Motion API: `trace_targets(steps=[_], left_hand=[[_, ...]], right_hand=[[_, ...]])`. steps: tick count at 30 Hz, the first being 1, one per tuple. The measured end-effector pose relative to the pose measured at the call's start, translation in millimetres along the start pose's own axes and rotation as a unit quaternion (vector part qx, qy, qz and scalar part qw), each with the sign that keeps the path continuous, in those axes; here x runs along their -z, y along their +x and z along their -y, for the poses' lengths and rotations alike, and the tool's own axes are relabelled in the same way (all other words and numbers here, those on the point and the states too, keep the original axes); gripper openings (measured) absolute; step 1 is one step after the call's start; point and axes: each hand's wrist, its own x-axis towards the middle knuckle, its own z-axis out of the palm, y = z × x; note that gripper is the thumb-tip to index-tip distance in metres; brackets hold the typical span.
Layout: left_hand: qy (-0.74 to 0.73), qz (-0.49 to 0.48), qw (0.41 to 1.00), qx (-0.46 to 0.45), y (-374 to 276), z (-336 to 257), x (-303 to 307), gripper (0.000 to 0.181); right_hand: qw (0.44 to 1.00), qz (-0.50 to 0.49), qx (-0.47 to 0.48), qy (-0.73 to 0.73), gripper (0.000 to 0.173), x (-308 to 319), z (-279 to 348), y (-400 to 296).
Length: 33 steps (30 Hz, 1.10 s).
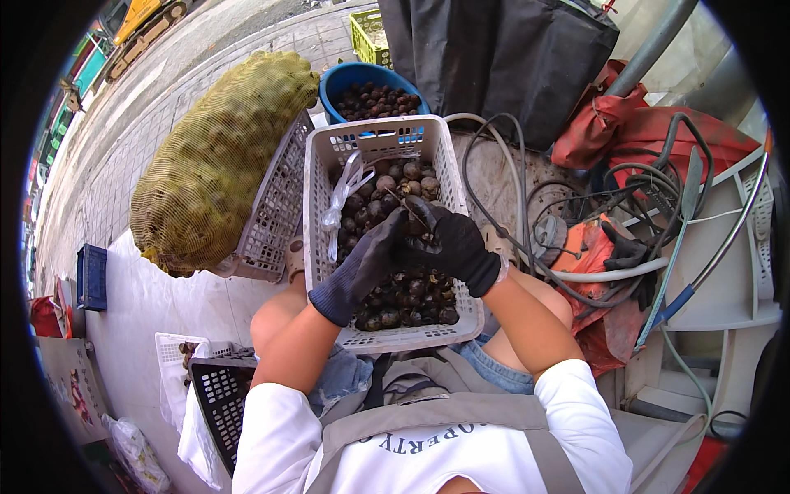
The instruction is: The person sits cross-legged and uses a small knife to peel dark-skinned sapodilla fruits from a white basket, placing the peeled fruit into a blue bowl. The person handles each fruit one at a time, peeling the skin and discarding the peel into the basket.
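Observation:
Both my hands wear dark knit work gloves and meet above a white plastic crate on my lap. The crate holds many dark round fruits or nuts, some browner and larger at its far end. My left hand has its thumb and fingers close together near the crate's middle. My right hand is curled beside it, with a thin dark piece, perhaps a blade, at its fingertips. What lies between the palms is hidden. A bundle of clear plastic ties hangs inside the crate's left wall.
Beyond the crate stands a blue tub of dark round pieces. At left a full yellow mesh sack rests on another crate. Hoses and cables coil at right near red plastic bags. A black crate stands low at left.

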Motion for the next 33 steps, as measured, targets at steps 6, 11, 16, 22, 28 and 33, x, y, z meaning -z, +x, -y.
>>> trace_targets(steps=[6,11,16,22,28,33], left_hand=[[-0.136,0.038,0.990,0.010,-14,-24,-22,0.037],[-0.258,0.041,0.960,0.103,-19,-45,-45,0.036],[-0.006,0.066,0.998,-0.023,-25,-63,-46,0.043],[-0.228,-0.006,0.969,0.096,-7,-36,-19,0.036],[-0.432,-0.166,0.882,0.090,72,-77,34,0.041],[-0.288,-0.214,0.931,-0.062,115,-104,59,0.053]], right_hand=[[0.987,-0.044,-0.097,0.122,0.048,-4,16,-1],[0.928,-0.055,-0.254,0.267,0.033,-2,-49,-5],[0.969,-0.015,-0.244,0.029,0.037,34,-28,1],[0.965,0.051,-0.258,-0.013,0.057,54,-18,-1],[0.911,-0.046,-0.307,0.271,0.043,31,-50,1],[0.868,-0.034,-0.343,0.358,0.033,33,-38,1]])
